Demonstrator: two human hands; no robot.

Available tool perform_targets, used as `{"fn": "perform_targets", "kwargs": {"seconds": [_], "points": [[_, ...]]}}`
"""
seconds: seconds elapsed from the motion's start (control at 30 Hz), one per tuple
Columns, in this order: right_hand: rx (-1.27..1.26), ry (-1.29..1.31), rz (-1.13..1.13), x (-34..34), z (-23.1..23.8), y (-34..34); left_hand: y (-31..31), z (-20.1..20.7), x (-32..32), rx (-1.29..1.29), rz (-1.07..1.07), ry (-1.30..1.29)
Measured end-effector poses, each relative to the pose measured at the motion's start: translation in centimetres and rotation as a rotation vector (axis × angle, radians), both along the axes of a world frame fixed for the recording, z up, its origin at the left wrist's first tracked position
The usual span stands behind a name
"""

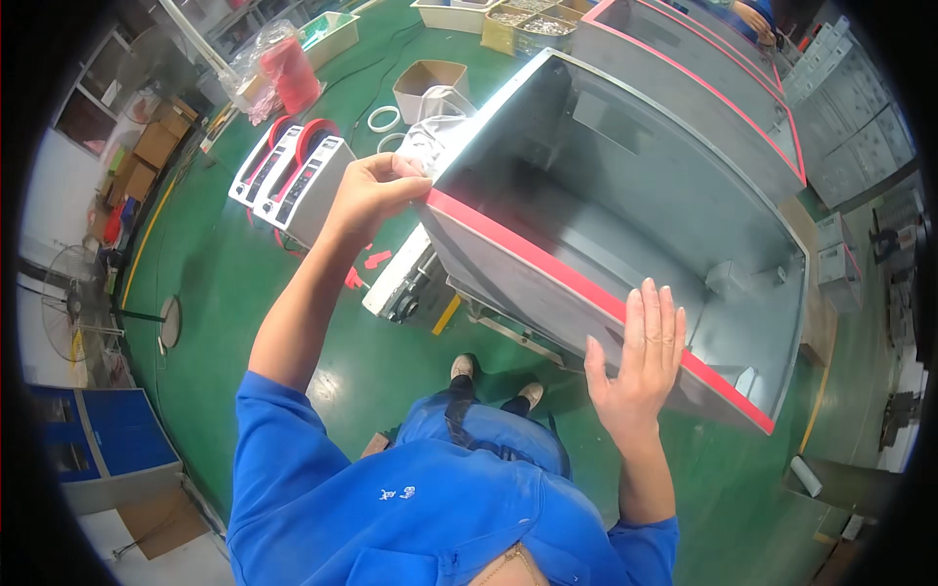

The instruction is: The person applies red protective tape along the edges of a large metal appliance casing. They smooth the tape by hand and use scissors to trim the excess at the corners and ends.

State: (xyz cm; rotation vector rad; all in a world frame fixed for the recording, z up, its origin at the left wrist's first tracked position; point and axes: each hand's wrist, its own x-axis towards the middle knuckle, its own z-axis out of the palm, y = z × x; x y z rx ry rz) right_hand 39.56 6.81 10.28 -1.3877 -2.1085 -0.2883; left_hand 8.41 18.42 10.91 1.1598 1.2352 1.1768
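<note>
A large open grey metal cabinet (508,278) lies before me with its opening facing up. Along its near rim runs a strip of red tape (572,281). My left hand (376,195) is at the rim's left corner, thumb and fingers pinched together on the end of the tape. Farther right, my right hand (640,366) lies against the same edge with its fingers stretched out straight and the thumb apart. Its palm covers part of the tape and holds nothing. A crumpled white cloth (430,139) sits just beyond my left hand.
Two white tape dispensers (305,190) with red rolls stand at left, near a red film roll (290,76). Beyond are a cardboard box (430,78) and white rings (383,119). More red-edged cabinets (674,93) fill the far right, where another person's hand (752,20) shows.
</note>
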Motion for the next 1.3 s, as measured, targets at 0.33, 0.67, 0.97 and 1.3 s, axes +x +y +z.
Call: {"fn": "perform_targets", "kwargs": {"seconds": [0.33,0.67,0.97,1.3], "points": [[-0.019,0.011,0.011,-0.6,-0.2,0.3,0.3,-0.7,-0.5,0.024,-0.023,-0.028],[-0.007,-0.130,-0.010,-1.4,-0.7,0.6,-0.1,0.3,-0.3,-0.039,0.007,0.005],[-0.004,-0.141,-0.013,-1.5,-1.0,0.5,0.0,0.5,-0.1,0.000,-0.004,0.024],[0.006,-0.157,-0.023,-1.6,-0.9,0.5,-0.1,0.6,-0.2,0.004,-0.039,0.011]]}}
